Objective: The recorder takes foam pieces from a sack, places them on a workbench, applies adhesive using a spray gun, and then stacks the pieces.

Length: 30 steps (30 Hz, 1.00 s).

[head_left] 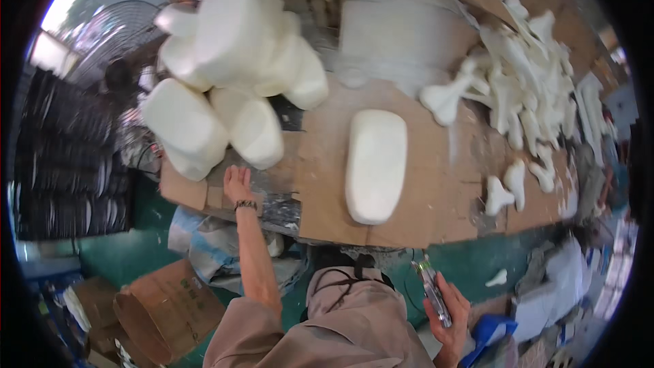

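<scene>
Head view, looking down on a cardboard-covered table [409, 225]. The left hand [236, 184] lies flat and empty on the near table edge, fingers extended, just below a heap of rounded white foam blocks [231, 75]; its fingertips sit close under the lowest block [255, 133], though contact cannot be confirmed. The right hand [453, 313] is held low beside the body, well apart from the table, closed around a slim cutter-like tool [432, 289] whose tip points up toward the table edge. A single oblong foam pad [376, 163] lies alone at the table centre, between the heap and a pile of bone-shaped foam pieces [524, 82] on the right.

Risks, as judged from this arrangement: the heap is stacked loosely and overhangs the left table edge, so a pull on a lower block is likely to bring several down onto the cartons [167, 310] and bags on the floor. The tool's working end looks exposed; raising it toward the table while the left hand rests there could bring blade and fingers together. The small pieces near the right edge could be swept off by a passing forearm.
</scene>
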Tool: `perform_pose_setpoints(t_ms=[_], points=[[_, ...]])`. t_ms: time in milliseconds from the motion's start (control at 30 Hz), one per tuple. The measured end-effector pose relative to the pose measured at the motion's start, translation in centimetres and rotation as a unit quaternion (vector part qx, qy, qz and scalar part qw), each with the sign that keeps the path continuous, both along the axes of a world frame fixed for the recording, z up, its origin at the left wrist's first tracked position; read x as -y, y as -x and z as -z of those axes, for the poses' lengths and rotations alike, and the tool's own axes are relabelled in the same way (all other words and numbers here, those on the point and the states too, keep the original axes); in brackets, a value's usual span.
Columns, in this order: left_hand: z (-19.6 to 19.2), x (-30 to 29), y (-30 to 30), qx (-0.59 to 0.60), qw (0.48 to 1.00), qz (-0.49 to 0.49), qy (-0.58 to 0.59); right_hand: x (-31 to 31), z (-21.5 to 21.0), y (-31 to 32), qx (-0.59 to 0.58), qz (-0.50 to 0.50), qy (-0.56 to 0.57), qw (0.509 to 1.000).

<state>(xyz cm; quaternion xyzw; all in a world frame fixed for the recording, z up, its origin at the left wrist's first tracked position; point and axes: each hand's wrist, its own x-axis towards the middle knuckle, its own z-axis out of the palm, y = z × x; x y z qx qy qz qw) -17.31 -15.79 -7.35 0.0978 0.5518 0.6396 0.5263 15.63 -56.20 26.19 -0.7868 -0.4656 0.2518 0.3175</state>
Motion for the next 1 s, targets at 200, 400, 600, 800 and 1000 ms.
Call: perform_pose_setpoints(t_ms=[200,400,600,800,1000], points=[[3.2,14.1,-10.6,-0.042,0.927,0.368,0.06,2.0,-0.3,0.5,0.01,0.07,-0.011,0.997],[3.4,21.3,-16.2,-0.039,0.847,0.52,0.104,4.8,-0.6,0.4,-0.018,0.02,-0.016,1.0],[7.0,25.4,-10.7,-0.116,0.722,0.671,0.123,8.4,0.1,0.5,-0.031,0.01,-0.071,0.997],[13.5,30.0,-0.7,-0.309,0.639,0.682,0.176,11.8,-0.4,0.1,-0.028,0.005,-0.059,0.998],[15.5,36.5,4.8,-0.186,0.727,0.521,0.406,13.8,-0.9,-0.2,0.002,0.016,-0.073,0.997]])
